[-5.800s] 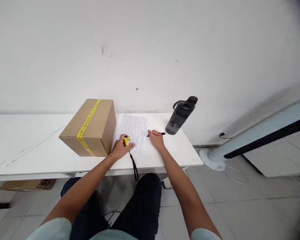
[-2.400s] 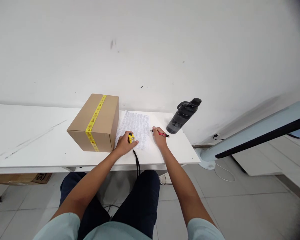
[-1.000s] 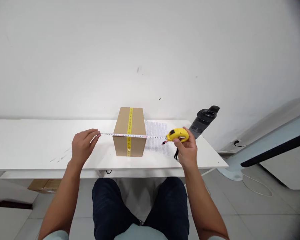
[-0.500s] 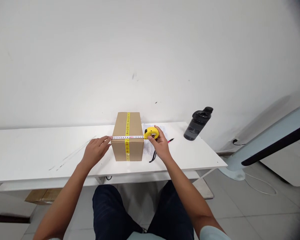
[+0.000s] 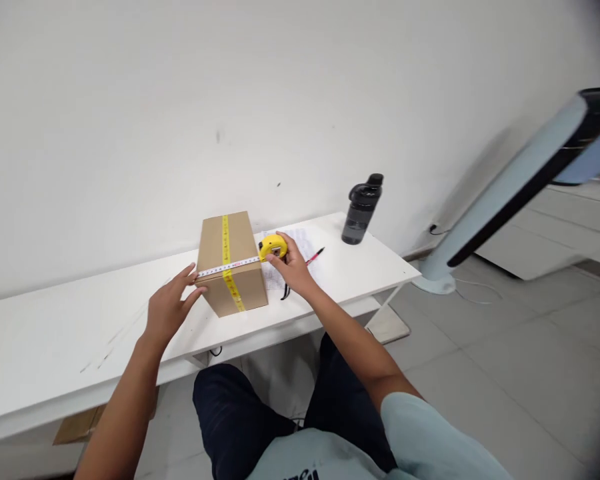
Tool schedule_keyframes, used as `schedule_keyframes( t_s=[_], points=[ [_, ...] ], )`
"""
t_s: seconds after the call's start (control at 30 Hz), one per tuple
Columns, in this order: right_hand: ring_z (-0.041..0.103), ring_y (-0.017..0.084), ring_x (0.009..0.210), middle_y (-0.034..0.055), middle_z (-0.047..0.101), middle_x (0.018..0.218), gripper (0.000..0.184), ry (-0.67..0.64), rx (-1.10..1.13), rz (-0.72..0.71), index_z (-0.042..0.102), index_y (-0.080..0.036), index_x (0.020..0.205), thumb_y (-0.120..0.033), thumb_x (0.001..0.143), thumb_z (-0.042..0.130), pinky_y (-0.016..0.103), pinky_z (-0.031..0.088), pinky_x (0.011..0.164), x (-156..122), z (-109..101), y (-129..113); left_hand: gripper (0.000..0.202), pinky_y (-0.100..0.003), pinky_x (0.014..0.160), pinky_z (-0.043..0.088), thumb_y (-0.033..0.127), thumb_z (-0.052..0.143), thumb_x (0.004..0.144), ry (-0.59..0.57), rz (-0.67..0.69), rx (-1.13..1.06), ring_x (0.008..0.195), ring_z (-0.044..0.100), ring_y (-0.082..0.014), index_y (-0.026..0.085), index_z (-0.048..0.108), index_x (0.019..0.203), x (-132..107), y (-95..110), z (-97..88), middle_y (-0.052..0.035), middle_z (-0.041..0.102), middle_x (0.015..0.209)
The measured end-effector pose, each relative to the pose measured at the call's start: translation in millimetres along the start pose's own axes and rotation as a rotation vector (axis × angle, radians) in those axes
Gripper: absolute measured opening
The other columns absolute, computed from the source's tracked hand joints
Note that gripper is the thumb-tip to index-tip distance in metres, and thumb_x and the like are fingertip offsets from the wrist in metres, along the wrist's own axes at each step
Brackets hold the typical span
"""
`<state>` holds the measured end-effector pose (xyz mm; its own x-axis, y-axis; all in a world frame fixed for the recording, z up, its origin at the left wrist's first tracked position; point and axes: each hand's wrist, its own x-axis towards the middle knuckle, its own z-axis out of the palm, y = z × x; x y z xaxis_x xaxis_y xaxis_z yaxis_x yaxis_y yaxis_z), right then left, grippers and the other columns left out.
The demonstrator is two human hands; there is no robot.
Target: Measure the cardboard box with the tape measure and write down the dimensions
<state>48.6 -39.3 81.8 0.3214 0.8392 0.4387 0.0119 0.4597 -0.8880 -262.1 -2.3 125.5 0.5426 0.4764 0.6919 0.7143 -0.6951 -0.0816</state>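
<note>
A long white desk (image 5: 60,327) runs along a plain pale wall (image 5: 145,120) marked with a few dark scuffs; grey streaks cross its bare left stretch. Large grey tiles cover the floor (image 5: 485,380). To the right, well apart from the box, a pale, slanting column (image 5: 490,208) with a black strip rises from a round base, a black plug (image 5: 433,229) in the wall near it and white cabinets (image 5: 550,230) behind. Flattened-looking brown cardboard (image 5: 75,427) lies below the desk at left, partly hidden by the forearm.

The cardboard box (image 5: 247,293), banded with yellow tape, sits on the desk in front of the person. The right hand (image 5: 294,268) has its fingers closed around a yellow tape measure (image 5: 271,247) at the box's upper right edge; the blade (image 5: 217,269) stretches across the top near the front edge. The left hand (image 5: 167,307) touches the blade's end at the left edge, thumb apart from the fingertips; whether they pinch it I cannot tell.

Written paper (image 5: 304,239) lies right of the box, partly covered by the right hand, with a red-and-black pen (image 5: 316,255) upon it. A dark bottle (image 5: 360,212) stands beyond.
</note>
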Motion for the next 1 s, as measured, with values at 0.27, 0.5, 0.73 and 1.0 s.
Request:
schedule_keyframes(
  t_s=[0.27, 0.5, 0.73, 1.0],
  points=[
    [0.059, 0.019, 0.110, 0.0065, 0.059, 0.128, 0.067, 0.064, 0.241, 0.029, 0.051, -0.026, 0.138, -0.042, 0.079, 0.079, 0.034, 0.050, 0.101, -28, -3, -23, 0.033, -0.032, 0.070, 0.052, 0.015, 0.074, 0.085, 0.303, 0.242, 0.135, 0.076, 0.073, -0.0178, 0.021, 0.064, 0.116, -8, 14, -34.0, -0.0082, 0.079, 0.105],
    [0.053, 0.011, 0.063, -0.0002, 0.066, 0.087, 0.064, -0.114, 0.521, 0.419, 0.066, -0.024, 0.120, -0.043, 0.065, 0.092, 0.022, 0.044, 0.055, -142, -15, -41, 0.026, -0.036, 0.081, 0.060, 0.012, 0.081, 0.076, 0.273, 0.514, -0.182, 0.072, 0.068, -0.0125, 0.027, 0.069, 0.093, -56, 131, -24.9, 0.0014, 0.074, 0.089],
    [0.030, 0.004, 0.048, -0.0036, 0.056, 0.070, 0.044, 0.070, 0.654, 0.627, 0.069, -0.021, 0.099, -0.056, 0.077, 0.082, 0.022, 0.024, 0.049, -197, -24, -35, 0.063, -0.051, 0.097, 0.055, 0.078, 0.064, 0.076, 0.268, 0.415, -0.322, 0.108, 0.066, -0.0269, 0.032, 0.065, 0.119, -60, 174, 41.0, -0.0130, 0.067, 0.117],
    [0.034, 0.007, 0.045, 0.0050, 0.073, 0.086, 0.052, 0.170, 0.521, 0.616, 0.063, -0.021, 0.098, -0.071, 0.086, 0.061, 0.027, 0.025, 0.050, -204, -52, -26, 0.052, -0.076, 0.113, 0.018, 0.050, 0.062, 0.092, 0.087, -0.167, 0.010, 0.130, 0.052, -0.0445, 0.019, 0.059, 0.133, 44, 152, 30.8, -0.0208, 0.063, 0.136]
  ],
)
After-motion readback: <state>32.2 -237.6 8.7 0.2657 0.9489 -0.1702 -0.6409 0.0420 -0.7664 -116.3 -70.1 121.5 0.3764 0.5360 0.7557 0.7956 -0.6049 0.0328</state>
